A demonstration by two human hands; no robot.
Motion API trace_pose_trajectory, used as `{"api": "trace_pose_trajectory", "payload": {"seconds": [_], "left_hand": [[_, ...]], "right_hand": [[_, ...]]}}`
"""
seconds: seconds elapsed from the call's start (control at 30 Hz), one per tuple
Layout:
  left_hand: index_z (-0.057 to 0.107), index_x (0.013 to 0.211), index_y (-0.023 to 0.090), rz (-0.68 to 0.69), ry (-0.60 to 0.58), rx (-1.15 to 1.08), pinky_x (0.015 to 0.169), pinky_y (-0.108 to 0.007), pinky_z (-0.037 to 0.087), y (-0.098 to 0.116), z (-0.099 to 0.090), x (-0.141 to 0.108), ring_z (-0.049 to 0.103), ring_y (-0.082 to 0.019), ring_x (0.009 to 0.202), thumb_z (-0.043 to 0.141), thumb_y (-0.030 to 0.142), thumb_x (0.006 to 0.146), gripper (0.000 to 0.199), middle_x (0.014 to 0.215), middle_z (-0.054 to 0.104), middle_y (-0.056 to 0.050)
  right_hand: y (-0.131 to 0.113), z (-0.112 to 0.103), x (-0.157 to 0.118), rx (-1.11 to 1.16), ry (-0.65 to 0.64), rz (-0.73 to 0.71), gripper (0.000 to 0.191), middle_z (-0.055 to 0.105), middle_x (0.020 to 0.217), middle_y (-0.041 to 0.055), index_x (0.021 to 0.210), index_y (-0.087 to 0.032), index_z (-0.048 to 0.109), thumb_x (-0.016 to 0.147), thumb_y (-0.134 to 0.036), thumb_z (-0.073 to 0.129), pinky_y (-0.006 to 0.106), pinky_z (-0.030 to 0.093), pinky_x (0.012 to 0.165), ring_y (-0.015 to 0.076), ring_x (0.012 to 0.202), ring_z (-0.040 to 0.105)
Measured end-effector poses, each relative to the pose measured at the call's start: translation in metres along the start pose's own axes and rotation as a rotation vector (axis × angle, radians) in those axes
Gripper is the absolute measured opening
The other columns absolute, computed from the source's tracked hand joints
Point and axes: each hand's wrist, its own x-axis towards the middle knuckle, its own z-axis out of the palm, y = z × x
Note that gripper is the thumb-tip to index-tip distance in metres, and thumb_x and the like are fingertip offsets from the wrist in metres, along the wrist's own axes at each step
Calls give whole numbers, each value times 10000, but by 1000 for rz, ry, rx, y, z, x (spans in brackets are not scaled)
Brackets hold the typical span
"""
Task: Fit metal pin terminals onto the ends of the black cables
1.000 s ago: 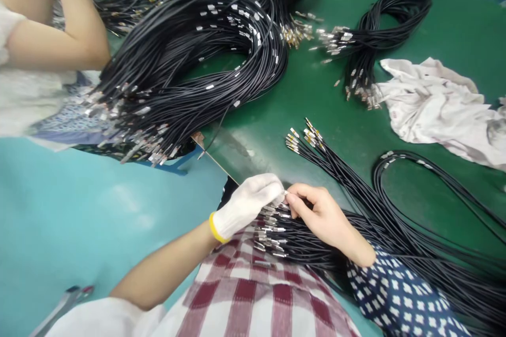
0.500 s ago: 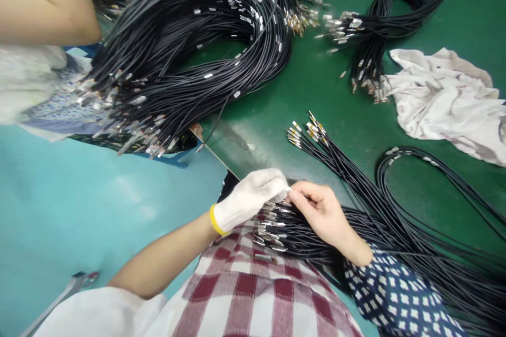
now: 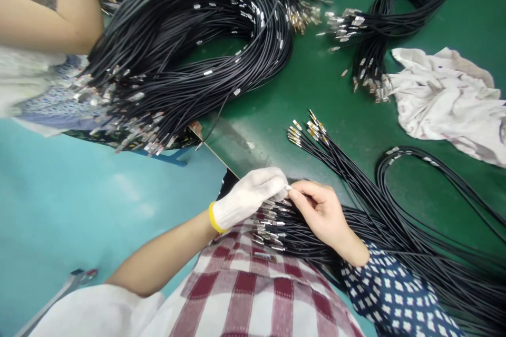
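Above black, metal-tipped cables [image 3: 306,237], white-gloved left hand [image 3: 253,196] and bare right hand [image 3: 321,213] still pinch 1 small white piece [image 3: 289,187] (barely shifted). The same step apparently continues.

Green table [image 3: 336,87], blue floor [image 3: 95,184].
The table's thin edge [image 3: 216,155] slants down toward the middle; the floor, smooth and pale, carries whitish patches of reflected light [image 3: 125,188]. A blue frame [image 3: 174,158] shows near the table's corner, and a grey metal bar [image 3: 53,304] slants across the lower left.
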Motion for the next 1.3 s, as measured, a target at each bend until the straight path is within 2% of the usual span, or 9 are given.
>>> {"api": "trace_pose_trajectory", "payload": {"seconds": [0.63,0.7,0.83,0.9,0.97,1.0,1.13,1.2,1.3], "left_hand": [[604,780,163,6,-5,-24,679,-247,414,-6,-2,1,502,-127,708,482,337,967,283,753,582,-4],[582,740,172,29,70,23,704,-256,431,-4,-2,0,526,-134,720,455,279,961,276,754,588,-4],[586,782,198,126,376,315,845,-293,457,-2,-1,1,591,-165,848,424,226,957,240,850,643,-13],[640,899,210,209,431,554,981,-335,426,-5,0,4,612,-194,1004,470,217,945,176,1016,697,-28],[673,1004,221,332,338,758,1085,-384,367,-10,4,7,595,-225,1146,509,214,939,177,1171,705,-43],[681,1031,224,391,255,828,1102,-402,354,-13,6,8,590,-235,1174,513,221,944,189,1198,706,-48],[700,990,220,481,-27,920,1006,-416,414,-20,16,6,637,-236,1013,477,250,976,226,1015,738,-61],[702,954,222,450,-42,894,975,-407,417,-19,18,4,635,-224,950,480,253,974,225,969,732,-54],[688,901,229,311,88,788,978,-383,399,-13,11,0,619,-211,951,490,271,966,213,960,723,-30]], "right_hand": [[-2,1,-2,-133,8,-45,284,707,704,26,813,-202,680,1016,-297,505,308,433,662,164,637,627],[-5,-1,-4,-192,-13,-103,257,735,772,36,890,-203,708,1024,-272,500,319,437,696,172,689,650],[-7,-20,-5,-528,-99,-300,277,753,1027,85,1160,-209,704,1002,-386,562,386,431,802,243,898,667],[1,-36,0,-623,-1,-265,332,741,1068,102,1149,-190,700,978,-453,590,383,445,838,255,969,655],[14,-50,7,-813,220,-119,292,729,958,111,993,-175,714,973,-444,601,379,445,794,263,914,638],[21,-55,11,-924,257,-77,296,715,915,113,948,-175,711,948,-460,632,378,435,745,272,873,626],[38,-60,21,-1076,203,-22,160,684,866,81,863,-185,691,954,-303,634,359,392,674,250,816,617],[36,-60,20,-1000,210,-14,150,674,845,59,838,-191,673,959,-253,610,351,393,678,230,799,618],[28,-62,11,-803,223,-41,123,658,854,45,865,-195,641,963,-248,590,335,421,713,207,794,613]]}}
